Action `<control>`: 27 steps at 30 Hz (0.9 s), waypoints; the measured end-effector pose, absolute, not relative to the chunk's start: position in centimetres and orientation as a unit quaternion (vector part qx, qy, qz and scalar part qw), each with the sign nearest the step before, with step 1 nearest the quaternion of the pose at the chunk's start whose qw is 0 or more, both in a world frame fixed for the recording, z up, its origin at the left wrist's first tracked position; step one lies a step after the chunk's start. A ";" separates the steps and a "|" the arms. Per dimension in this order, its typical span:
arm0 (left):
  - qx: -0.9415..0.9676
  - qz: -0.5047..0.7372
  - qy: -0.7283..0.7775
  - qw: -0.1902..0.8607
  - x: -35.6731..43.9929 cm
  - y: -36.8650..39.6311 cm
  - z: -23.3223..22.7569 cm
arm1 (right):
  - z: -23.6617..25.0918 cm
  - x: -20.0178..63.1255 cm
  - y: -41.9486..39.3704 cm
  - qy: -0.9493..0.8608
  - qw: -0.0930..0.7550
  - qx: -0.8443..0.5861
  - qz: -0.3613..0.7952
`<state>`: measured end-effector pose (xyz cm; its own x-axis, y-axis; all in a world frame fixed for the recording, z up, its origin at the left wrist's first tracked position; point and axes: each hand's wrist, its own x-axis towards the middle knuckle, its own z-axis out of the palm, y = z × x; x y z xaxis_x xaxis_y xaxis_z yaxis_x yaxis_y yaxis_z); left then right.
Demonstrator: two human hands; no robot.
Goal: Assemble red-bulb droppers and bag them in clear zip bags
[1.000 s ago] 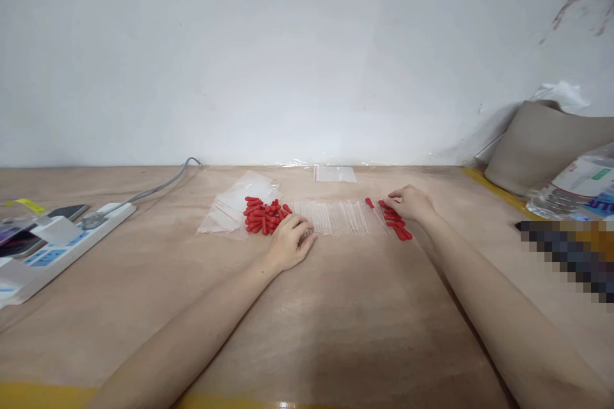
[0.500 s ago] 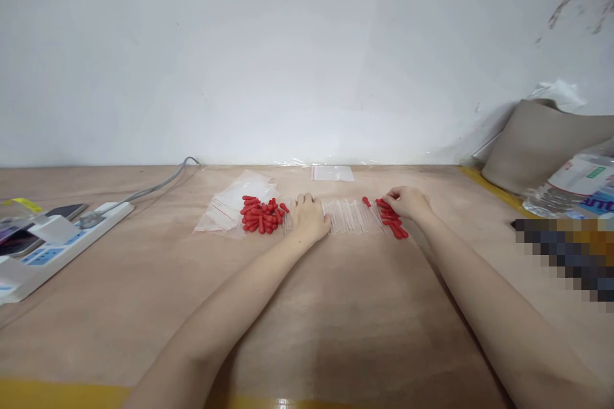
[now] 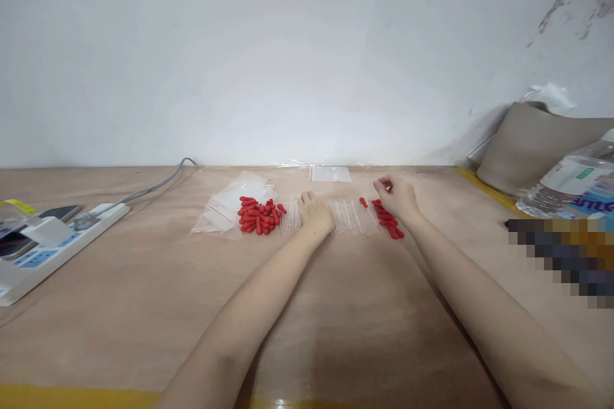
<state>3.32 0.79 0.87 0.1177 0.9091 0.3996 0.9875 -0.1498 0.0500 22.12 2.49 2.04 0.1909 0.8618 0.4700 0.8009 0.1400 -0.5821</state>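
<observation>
The left hand [image 3: 316,213] is curled over clear tubes [image 3: 352,217], the right hand [image 3: 394,195] beside red bulbs [image 3: 387,220]; whether either grips anything, I cannot tell. A larger red pile [image 3: 259,217] lies left of both.

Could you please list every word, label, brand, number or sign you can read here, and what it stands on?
No text reads clearly.
Bottle label, green patch: print too small to read.
Blue lettering just below it, right edge: too blurred.
Power strip: no legible marking.
Red pieces: no print visible.
</observation>
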 end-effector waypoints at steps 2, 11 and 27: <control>-0.746 -0.184 -0.630 0.113 2.9 0.3 1.1 | 1.8 20.3 1.7 -0.659 0.446 -0.602 0.069; -0.859 -0.308 -0.391 0.122 -6.2 -3.9 -0.6 | -1.3 15.5 -3.8 -0.790 0.434 -0.420 0.104; -0.874 -0.336 -0.334 0.109 -7.0 -4.1 -2.1 | -2.2 14.7 -4.4 -0.842 0.414 -0.335 0.083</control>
<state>-6.97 -4.10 -2.10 0.5519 0.5104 0.6595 0.6569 -0.7533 0.0333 14.74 -4.44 -2.16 -0.4325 0.6328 0.6422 0.4946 0.7621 -0.4179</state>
